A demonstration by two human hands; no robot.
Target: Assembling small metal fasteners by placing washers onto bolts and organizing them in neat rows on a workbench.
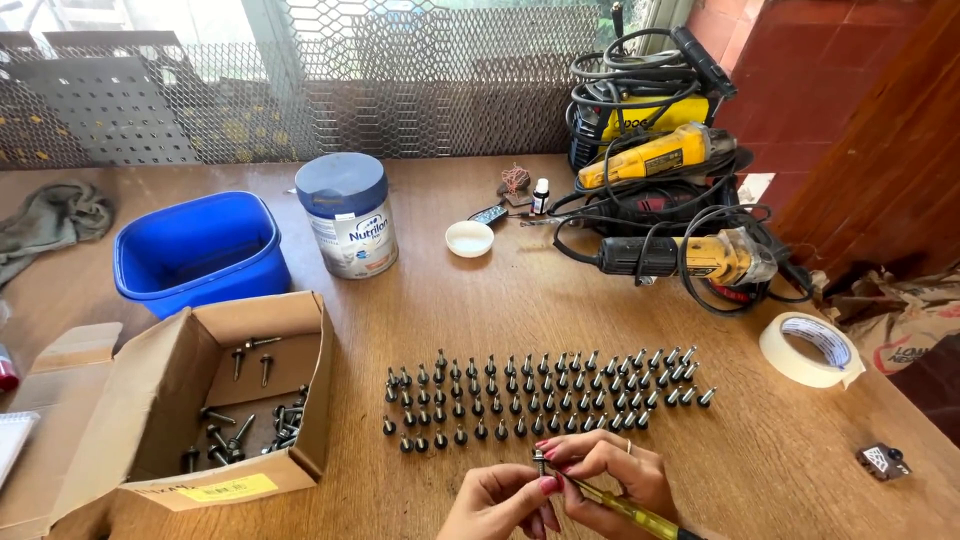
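1. Our left hand (497, 497) pinches a single screw (540, 460) upright between thumb and fingertips, its grip narrow and closed on the shank, low at the near edge of the bench (500, 300).

2. Our right hand (612, 478) is wrapped shut around a yellow-handled screwdriver (625, 510), whose handle runs back toward our right side; its tip seems to meet the screw, but the fingers hide the exact contact.

3. Just beyond both grips stand the finished-looking screws, a block of screws set upright in rows (540, 392), four rows deep, reaching away and to the right.

4. To the left of the left grip lies an open cardboard box (150, 420) with a loose pile of screws (245, 425) in it; we judge these are the ones left to handle, fewer than those already lined up.

5. So the work looks well past halfway, with one screw in hand.

6. Farther off sit a blue plastic tub (200, 255), a lidded tin (348, 215), a small white cap (469, 238), yellow angle grinders (660, 160) with tangled cords, and a roll of masking tape (808, 350) to the right.
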